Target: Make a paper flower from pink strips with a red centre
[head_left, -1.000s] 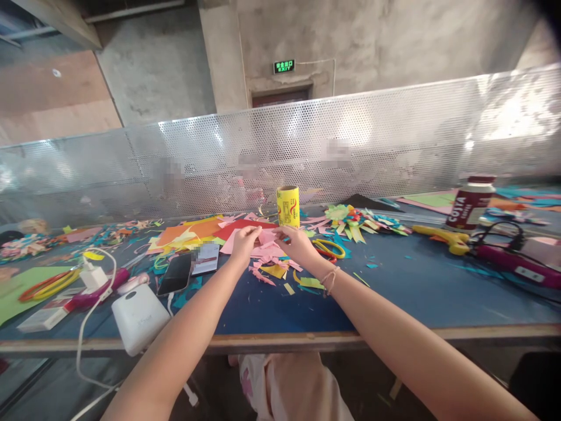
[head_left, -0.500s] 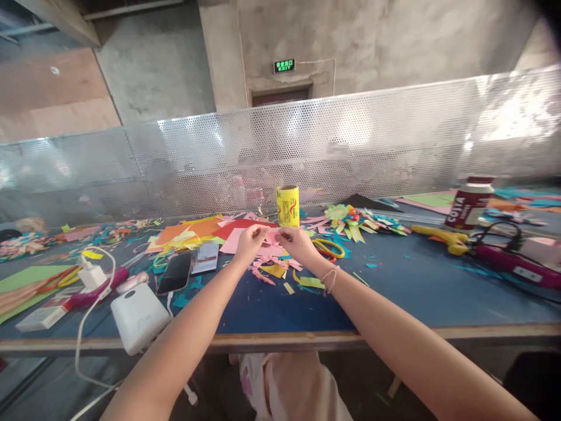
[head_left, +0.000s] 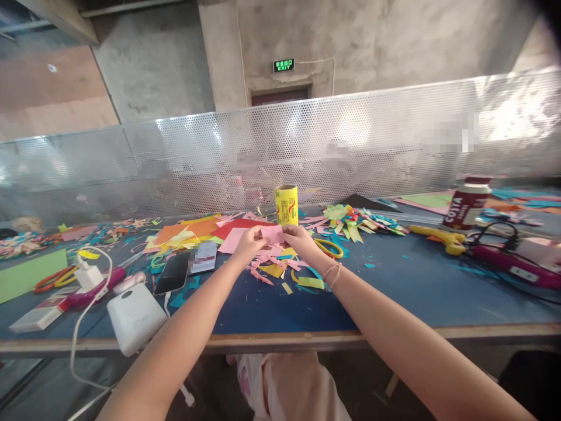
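Observation:
Between my two hands, a small piece of pink paper (head_left: 272, 234) is held up above the table. My left hand (head_left: 251, 242) pinches its left edge, and my right hand (head_left: 298, 238) has fingers closed on its right edge. Directly behind the paper stands a yellow printed cardboard tube (head_left: 286, 204), upright. Pink paper scraps (head_left: 263, 270) and a yellow strip (head_left: 310, 283) lie beneath my hands. Scissors with yellow and orange handles (head_left: 329, 248) rest just right of my right wrist, partly hidden by it.
Left of my arm lie a phone (head_left: 172, 275), a second device (head_left: 203, 258), a white power bank (head_left: 135, 318) with cables, and other scissors (head_left: 56, 279). To the right are a yellow glue gun (head_left: 438, 237), a brown bottle (head_left: 466, 204) and a purple power strip (head_left: 511, 266). A perforated metal screen (head_left: 298, 146) runs behind.
The pink paper has come up into clearer view between my fingers, and my hands have drawn slightly apart. At far left, another person's hand has gone from the green paper and scissors.

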Motion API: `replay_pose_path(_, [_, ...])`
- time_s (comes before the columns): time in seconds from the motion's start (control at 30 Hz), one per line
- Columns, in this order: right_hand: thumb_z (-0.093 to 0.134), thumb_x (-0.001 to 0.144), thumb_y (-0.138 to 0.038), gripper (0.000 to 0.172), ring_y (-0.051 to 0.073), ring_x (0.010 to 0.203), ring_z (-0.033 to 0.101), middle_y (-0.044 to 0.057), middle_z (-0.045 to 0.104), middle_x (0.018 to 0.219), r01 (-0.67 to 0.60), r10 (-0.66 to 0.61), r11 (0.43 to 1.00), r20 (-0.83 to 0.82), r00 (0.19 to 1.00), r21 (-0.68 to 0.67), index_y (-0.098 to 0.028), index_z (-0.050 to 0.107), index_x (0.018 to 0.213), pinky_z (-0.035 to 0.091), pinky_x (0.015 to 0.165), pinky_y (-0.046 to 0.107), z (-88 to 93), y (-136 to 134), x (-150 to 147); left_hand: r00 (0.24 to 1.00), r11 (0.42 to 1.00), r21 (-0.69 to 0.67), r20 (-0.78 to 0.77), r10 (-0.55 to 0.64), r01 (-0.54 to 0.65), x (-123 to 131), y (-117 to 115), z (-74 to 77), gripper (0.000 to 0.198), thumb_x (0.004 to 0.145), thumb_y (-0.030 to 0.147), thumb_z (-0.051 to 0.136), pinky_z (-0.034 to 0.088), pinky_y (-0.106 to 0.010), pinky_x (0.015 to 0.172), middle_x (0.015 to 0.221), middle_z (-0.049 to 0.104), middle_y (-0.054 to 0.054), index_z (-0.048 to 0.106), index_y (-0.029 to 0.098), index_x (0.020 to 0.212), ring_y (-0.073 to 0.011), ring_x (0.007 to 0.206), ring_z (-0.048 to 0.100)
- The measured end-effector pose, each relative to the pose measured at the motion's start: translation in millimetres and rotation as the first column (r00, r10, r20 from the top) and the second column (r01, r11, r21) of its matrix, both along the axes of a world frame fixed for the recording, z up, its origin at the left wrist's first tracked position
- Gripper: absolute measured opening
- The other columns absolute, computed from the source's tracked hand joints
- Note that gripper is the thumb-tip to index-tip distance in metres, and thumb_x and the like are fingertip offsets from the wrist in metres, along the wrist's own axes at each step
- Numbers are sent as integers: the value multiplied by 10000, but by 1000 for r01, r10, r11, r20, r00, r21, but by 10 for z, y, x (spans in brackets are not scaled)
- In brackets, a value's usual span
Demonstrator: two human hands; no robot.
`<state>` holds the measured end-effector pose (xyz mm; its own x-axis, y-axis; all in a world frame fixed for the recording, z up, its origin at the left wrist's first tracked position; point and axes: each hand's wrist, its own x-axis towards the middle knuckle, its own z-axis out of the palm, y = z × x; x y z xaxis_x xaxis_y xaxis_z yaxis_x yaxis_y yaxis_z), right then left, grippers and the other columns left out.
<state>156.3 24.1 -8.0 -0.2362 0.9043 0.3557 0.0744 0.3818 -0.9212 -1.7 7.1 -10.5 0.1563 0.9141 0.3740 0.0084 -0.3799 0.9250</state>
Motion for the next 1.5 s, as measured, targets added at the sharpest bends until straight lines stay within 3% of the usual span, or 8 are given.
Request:
replay_pose_path(0.27, [557,631,-234,174,80,517,499,-51,503,585,-75,74,997,-73,995,-2,-177,545,795,447,511,214,-12,-3,-2,996,998,-9,-76,54,-55,9,8,20,216,607,99,564,489,-276,614,710,597,-16,537,150,815,-138,651,587])
replay_pose_path(0.5, [511,619,-133,154,82,463,519,-50,533,506,-158,103,968,-270,957,-194,-184,556,757,437,494,201,31,-52,-12,993,994,4,-44,114,-114,0,11,20,186,620,112,573,472,-248,630,776,601,-26,563,141,803,-125,698,576])
replay_pose_path(0.63, [510,631,-95,150,80,473,543,-34,563,521,-202,87,933,-359,929,-297,-175,566,745,453,510,196,78,-96,5,998,996,-73,39,50,-47,13,-27,36,159,662,187,597,492,-271,663,811,602,-25,586,149,816,-120,704,586])
replay_pose_path(0.83, [485,657,-66,123,70,462,532,-34,551,514,-232,90,916,-395,914,-328,-169,547,680,453,511,191,78,-97,14,994,987,-124,56,-91,98,23,-79,60,188,678,227,628,491,-284,711,852,627,-39,634,151,850,-121,723,602])
replay_pose_path(1.03, [461,661,-60,141,84,492,550,-10,567,549,-263,97,899,-427,899,-349,-158,559,684,456,526,203,86,-93,-1,988,979,-143,67,-136,145,-4,-70,53,226,657,234,667,485,-293,701,792,650,-41,661,146,865,-101,629,587])
replay_pose_path(1.13, [461,699,-125,117,91,500,548,7,562,555,-277,83,879,-446,891,-389,-141,576,682,459,532,214,98,-90,-2,987,980,-124,42,-153,157,-7,-65,42,232,634,223,688,480,-302,737,809,664,-55,674,139,850,-114,678,597])
replay_pose_path(1.33, [662,632,-232,134,73,524,512,-23,535,577,-235,145,940,-336,931,-246,-148,569,680,439,547,208,41,-69,3,980,966,-178,98,-170,186,27,-101,59,244,660,258,667,479,-327,791,834,674,-79,669,120,860,-142,733,623])
replay_pose_path(1.5, [656,622,-274,204,71,533,495,-46,529,615,-162,124,979,-262,957,-126,-173,561,771,431,550,227,-3,-40,4,991,984,-164,126,-50,71,40,-99,73,257,636,187,668,509,-326,709,762,651,-34,621,140,884,-127,622,622])
